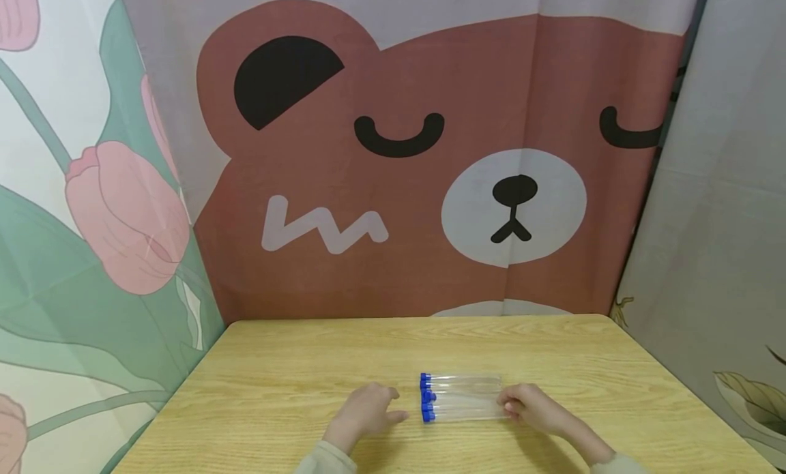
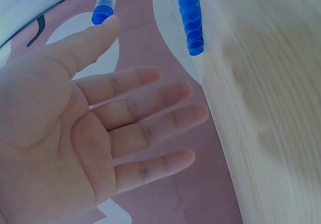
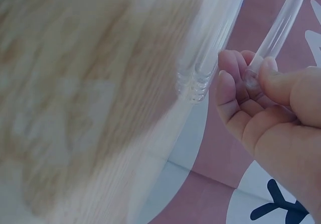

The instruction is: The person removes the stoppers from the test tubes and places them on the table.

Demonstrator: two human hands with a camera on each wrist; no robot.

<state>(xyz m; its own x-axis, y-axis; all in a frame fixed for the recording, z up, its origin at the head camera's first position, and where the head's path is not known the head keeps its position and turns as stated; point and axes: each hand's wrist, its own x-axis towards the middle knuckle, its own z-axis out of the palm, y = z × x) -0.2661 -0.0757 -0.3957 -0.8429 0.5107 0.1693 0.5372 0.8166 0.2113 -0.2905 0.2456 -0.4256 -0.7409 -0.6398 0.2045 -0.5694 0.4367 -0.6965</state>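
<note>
I have the right hand (image 3: 281, 106) holding one clear tube (image 3: 279, 33) by its bottom end. The thumb and curled fingers pinch it. The tube is up off the table (image 1: 295, 365), over or just beside a row of tubes (image 1: 463, 381) that lie side by side. The left hand (image 2: 65, 128) holds nothing. Its fingers are straight and a bit spread, and it waits near the cap ends.

I think the step in hand is moving this one tube while the others lie flat. For the next move, I'd want a soft, steady pinch, because the tube looks smooth and could slip or bump the row.

From the head view, the tube looks almost part of the row. The left wrist view shows its blue cap (image 2: 103, 13) well apart from the row's caps (image 2: 191, 20). There the left thumb seems to meet the cap, but the head view shows a gap, so I don't think they touch. Only the right wrist view shows me clearly how the bottom end sits in the fingers.
</note>
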